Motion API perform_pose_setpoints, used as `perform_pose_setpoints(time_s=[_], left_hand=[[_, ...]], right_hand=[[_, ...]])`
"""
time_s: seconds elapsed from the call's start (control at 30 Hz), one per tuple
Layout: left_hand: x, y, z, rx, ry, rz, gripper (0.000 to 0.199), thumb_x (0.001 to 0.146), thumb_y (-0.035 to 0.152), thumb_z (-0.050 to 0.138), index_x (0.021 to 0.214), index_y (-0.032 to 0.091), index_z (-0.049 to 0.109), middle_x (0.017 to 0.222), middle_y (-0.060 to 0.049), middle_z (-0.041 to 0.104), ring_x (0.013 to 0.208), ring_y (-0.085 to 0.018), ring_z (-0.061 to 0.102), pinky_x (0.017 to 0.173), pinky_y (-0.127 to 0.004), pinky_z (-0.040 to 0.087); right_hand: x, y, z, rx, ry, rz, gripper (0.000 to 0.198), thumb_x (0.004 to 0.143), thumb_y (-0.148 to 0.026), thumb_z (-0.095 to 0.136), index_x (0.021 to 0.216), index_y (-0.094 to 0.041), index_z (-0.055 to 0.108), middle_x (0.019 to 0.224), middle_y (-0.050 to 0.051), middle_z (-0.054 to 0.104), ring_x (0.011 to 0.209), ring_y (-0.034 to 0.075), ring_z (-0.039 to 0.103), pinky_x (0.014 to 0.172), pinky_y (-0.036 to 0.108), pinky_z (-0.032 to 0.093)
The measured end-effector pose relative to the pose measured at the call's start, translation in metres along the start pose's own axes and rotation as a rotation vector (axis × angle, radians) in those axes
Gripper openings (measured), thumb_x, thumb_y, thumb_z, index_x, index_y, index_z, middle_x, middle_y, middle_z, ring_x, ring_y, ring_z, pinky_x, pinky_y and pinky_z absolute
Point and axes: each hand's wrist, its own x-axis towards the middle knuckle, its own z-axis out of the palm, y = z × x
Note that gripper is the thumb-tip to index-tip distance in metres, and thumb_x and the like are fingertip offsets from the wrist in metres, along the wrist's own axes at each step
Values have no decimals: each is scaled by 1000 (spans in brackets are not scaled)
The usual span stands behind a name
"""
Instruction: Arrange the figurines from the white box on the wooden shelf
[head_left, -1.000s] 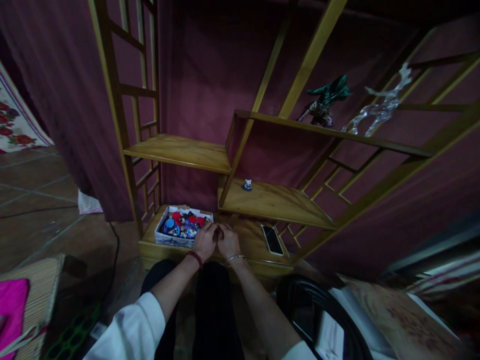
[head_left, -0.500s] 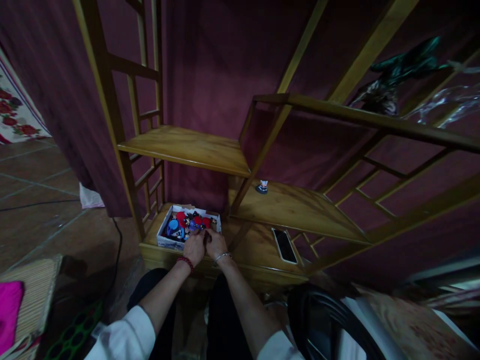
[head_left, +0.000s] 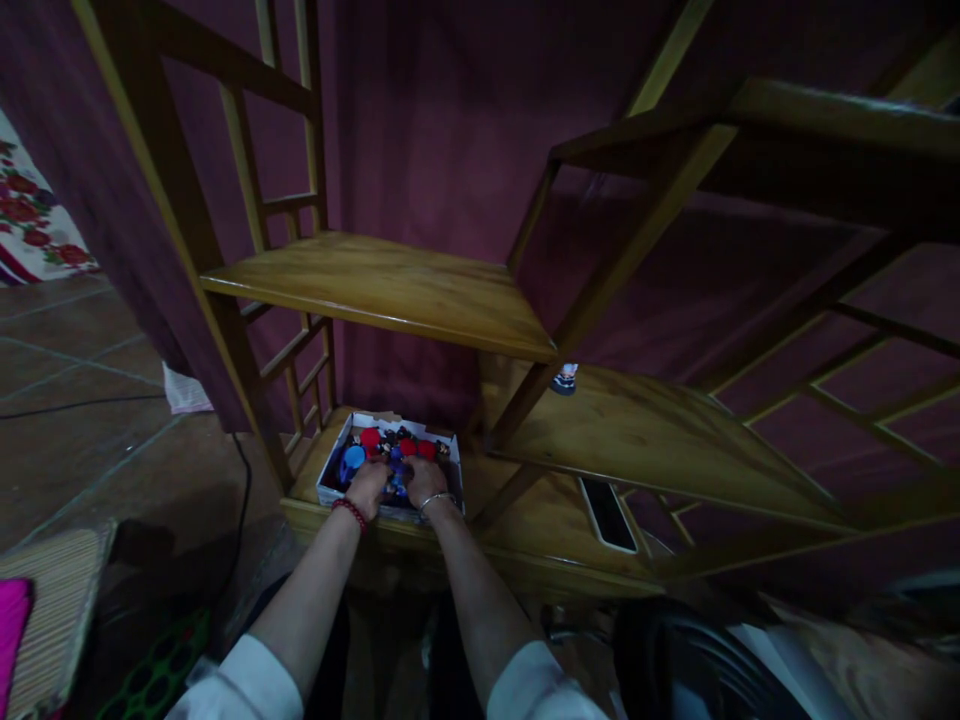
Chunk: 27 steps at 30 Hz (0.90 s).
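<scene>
A shallow white cardboard box (head_left: 327,494) stands on the low wooden shelf, filled with small toy figurines (head_left: 407,447) in red, blue and black. Both of my hands reach into its front half. My left hand (head_left: 368,484), with a dark red bead bracelet at the wrist, has its fingers curled down beside a round blue piece (head_left: 354,457). To its right, my right hand (head_left: 424,481), wearing a silver bangle, bends its fingers in among blue figurines. The fingertips are partly hidden, and whatever they pinch is too small and dark to make out.
Above the box juts a wooden shelf board (head_left: 375,285). A single figurine (head_left: 565,379) stands on the board to the right, partly behind a post. Below it lies a phone (head_left: 607,515). A black rounded object (head_left: 675,660) sits at lower right.
My hands were close together over the box's front edge around something small and dark. Now they are apart and lower among the figurines. The view has shifted, moving the shelves rightward.
</scene>
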Motion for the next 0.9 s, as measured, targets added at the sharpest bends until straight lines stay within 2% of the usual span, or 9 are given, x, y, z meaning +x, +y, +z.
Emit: perform_pose_setpoints(time_s=[0.23, 0.4, 0.63, 0.9], left_hand=[[7, 3, -3, -161, -10, -127, 8, 60, 11, 44, 66, 17, 44, 53, 4, 47, 50, -10, 47, 52, -25, 39], [10, 4, -1, -234, -9, -129, 5, 63, 15, 48, 66, 17, 45, 52, 5, 45, 48, -9, 46, 55, -25, 40], [15, 3, 3, -270, -10, -142, 3, 68, 13, 48, 68, 16, 46, 55, 3, 50, 53, -9, 51, 60, -25, 43], [17, 3, -4, -235, 32, -185, 18, 67, 10, 49, 84, 14, 53, 68, -2, 57, 65, -12, 56, 68, -29, 44]], right_hand=[[16, 8, 17, 13, -8, -24, 36, 69, -15, 57, 104, -24, 58, 101, 6, 63, 97, 20, 57, 84, 28, 41], [24, 15, 28, 57, -3, 1, 37, 68, -15, 59, 104, -22, 58, 103, 6, 63, 99, 21, 55, 87, 29, 40], [33, 22, 31, 144, -20, 23, 33, 70, -13, 56, 101, -21, 60, 102, 5, 63, 97, 18, 56, 86, 26, 41], [37, 31, 31, 171, -1, 87, 26, 69, -12, 54, 91, -20, 64, 89, 1, 66, 86, 15, 60, 79, 23, 44]])
